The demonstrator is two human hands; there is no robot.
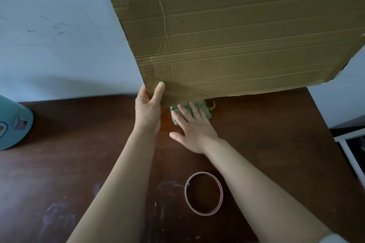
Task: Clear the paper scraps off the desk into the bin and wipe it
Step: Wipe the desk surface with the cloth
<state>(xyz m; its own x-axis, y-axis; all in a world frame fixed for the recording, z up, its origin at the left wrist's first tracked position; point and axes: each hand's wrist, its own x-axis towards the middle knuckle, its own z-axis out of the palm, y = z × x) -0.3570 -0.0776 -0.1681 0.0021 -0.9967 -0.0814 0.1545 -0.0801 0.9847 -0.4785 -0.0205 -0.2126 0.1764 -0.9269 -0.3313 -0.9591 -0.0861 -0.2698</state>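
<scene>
My left hand (148, 109) grips the lower left corner of a large brown cardboard sheet (227, 31), thumb on the front face, holding it tilted up off the dark wooden desk (79, 144). Beneath the sheet's lower edge lies a green cloth (205, 107). My right hand (194, 131) presses flat on that cloth with fingers spread and straight. Part of the cloth is hidden by the cardboard. No paper scraps show on the visible desk surface.
A near-empty tape roll (203, 193) lies on the desk between my forearms. A light blue container with stickers (13, 124) stands at the left edge. A pale wall (59, 35) runs behind the desk. A white frame (353, 150) sits beyond the right desk edge.
</scene>
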